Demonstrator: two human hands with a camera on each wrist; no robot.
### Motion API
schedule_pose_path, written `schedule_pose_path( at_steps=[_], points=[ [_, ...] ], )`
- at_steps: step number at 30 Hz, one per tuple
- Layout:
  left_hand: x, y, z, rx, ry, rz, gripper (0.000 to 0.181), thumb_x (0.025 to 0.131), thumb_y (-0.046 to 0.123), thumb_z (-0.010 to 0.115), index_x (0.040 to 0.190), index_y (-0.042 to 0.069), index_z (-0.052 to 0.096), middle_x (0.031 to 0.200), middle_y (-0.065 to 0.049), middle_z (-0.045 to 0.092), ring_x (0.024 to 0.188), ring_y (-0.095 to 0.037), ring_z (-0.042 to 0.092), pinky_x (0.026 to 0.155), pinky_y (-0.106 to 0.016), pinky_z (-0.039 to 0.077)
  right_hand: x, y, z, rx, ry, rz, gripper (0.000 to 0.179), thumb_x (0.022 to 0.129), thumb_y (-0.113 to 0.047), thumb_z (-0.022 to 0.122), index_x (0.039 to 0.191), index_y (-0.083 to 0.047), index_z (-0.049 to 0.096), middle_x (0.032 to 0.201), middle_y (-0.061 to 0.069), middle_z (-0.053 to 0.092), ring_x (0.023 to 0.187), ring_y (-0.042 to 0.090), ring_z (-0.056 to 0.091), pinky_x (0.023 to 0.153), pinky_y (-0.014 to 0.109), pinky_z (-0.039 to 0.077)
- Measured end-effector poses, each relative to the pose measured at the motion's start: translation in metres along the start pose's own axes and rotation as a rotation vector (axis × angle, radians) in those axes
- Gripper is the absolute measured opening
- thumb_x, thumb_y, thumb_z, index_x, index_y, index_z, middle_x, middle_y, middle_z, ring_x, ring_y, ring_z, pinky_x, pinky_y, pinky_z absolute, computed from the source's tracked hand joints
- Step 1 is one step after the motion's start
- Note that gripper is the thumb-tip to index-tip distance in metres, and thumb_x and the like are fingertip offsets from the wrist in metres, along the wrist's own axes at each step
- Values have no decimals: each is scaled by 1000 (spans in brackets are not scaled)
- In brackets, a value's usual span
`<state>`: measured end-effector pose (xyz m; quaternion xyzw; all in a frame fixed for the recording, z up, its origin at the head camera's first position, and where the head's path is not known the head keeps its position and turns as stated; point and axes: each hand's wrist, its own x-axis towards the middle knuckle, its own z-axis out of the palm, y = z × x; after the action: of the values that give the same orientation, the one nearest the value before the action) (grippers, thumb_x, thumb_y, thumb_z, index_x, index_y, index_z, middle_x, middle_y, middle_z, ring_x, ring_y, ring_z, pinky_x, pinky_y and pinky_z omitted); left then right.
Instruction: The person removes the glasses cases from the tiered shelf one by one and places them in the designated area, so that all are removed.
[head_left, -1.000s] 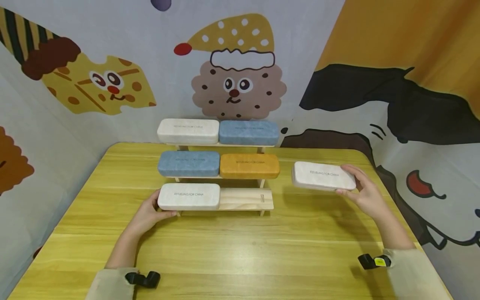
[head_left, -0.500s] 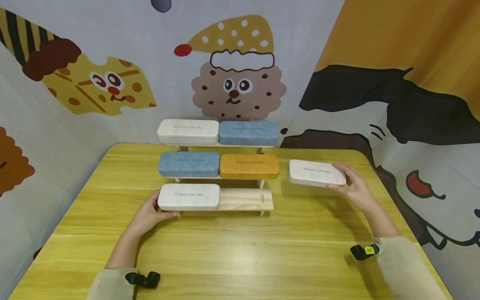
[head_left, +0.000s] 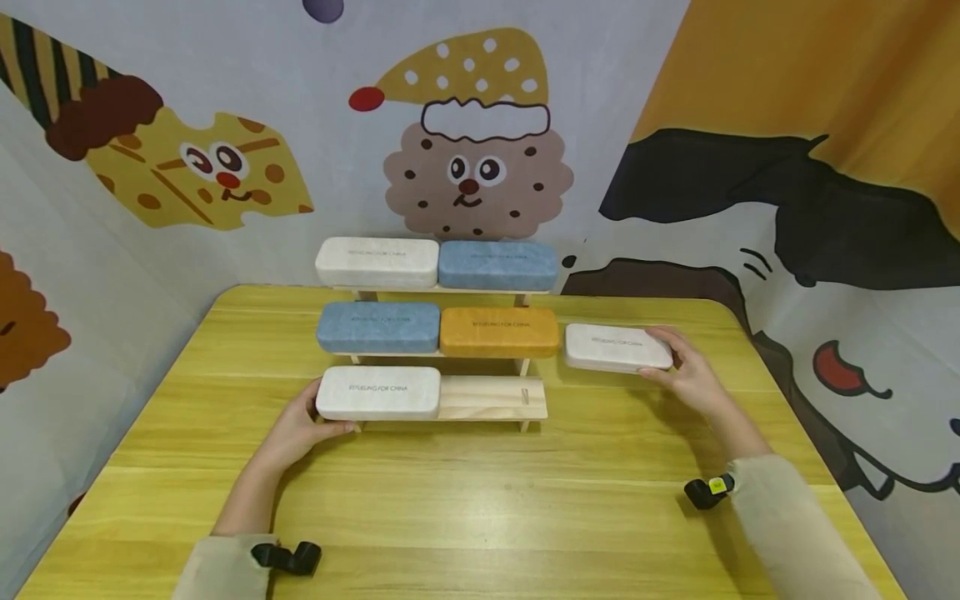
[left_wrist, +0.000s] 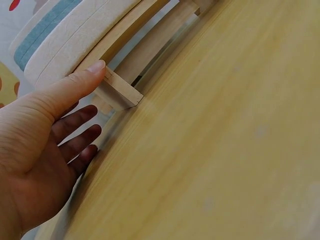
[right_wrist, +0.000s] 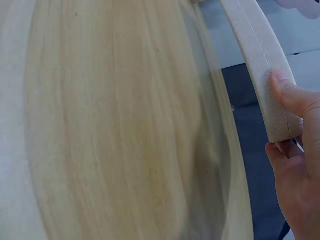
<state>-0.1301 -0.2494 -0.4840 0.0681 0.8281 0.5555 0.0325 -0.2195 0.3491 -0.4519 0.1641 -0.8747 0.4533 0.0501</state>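
My right hand (head_left: 684,375) grips the right end of a white glasses case (head_left: 617,347) lettered "REFUELING FOR CHINA", its thumb on the front side. The case hangs above the table, just right of the orange glasses case (head_left: 498,332). In the right wrist view, the thumb presses the held case (right_wrist: 265,70) near its seam. My left hand (head_left: 292,423) holds the left end of the wooden display stand's (head_left: 491,398) lowest tier, beside another white glasses case (head_left: 378,392). In the left wrist view, the thumb lies on the stand (left_wrist: 122,87); the index finger is mostly hidden.
The middle tier also bears a blue case (head_left: 378,327). On the top tier sit a white case (head_left: 377,262) and a blue case (head_left: 498,265). The stand is on a wooden table (head_left: 480,508) against a cartoon-printed curtain (head_left: 322,150).
My right hand has moved left with the white glasses case, bringing it close to the orange one. The left hand and the stand have stayed where they were.
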Motion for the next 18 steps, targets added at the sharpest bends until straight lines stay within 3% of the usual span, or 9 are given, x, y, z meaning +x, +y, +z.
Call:
schedule_pose_path(
  at_steps=[3,10,18],
  points=[
    [0,0,0,5,0,3,90,76,18,83,148,2,31,138,-19,45,125,-33,40,93,-23,35,4,4,3,11,-13,-5,68,81,-3,76,140,2,42,141,20,35,117,15,40,89,7,33],
    [0,0,0,-21,-5,24,89,77,15,82,148,2,31,138,-19,45,124,-33,41,91,-19,35,13,11,8,1,-43,5,68,81,-5,76,140,3,43,142,22,34,123,37,37,90,6,30],
    [0,0,1,-27,-6,19,89,77,15,82,148,3,31,139,-18,45,126,-32,39,91,-17,34,22,14,14,-39,-72,32,68,81,-9,78,139,3,45,146,24,31,127,40,34,91,9,30]
  ],
)
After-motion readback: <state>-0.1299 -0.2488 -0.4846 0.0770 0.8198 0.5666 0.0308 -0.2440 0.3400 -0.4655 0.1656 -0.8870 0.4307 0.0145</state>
